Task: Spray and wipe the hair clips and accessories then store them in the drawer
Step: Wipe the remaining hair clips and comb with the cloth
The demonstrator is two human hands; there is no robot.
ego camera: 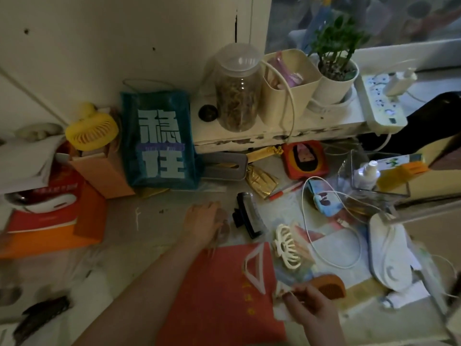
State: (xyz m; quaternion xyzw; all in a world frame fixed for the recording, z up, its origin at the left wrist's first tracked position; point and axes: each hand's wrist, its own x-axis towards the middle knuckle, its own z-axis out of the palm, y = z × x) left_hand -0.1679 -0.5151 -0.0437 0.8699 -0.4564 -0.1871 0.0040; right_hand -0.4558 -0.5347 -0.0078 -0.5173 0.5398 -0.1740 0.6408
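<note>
Two clips [249, 218] lie beside left fingers [214, 208].

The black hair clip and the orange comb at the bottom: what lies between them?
In the head view, the cream claw clip lies between the black hair clip and the orange comb, on a colourful printed sheet.

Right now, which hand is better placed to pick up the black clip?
Left. The left hand lies on the table right beside the black clip. The right hand is nearer the camera, with fingers curled by a brown comb.
</note>
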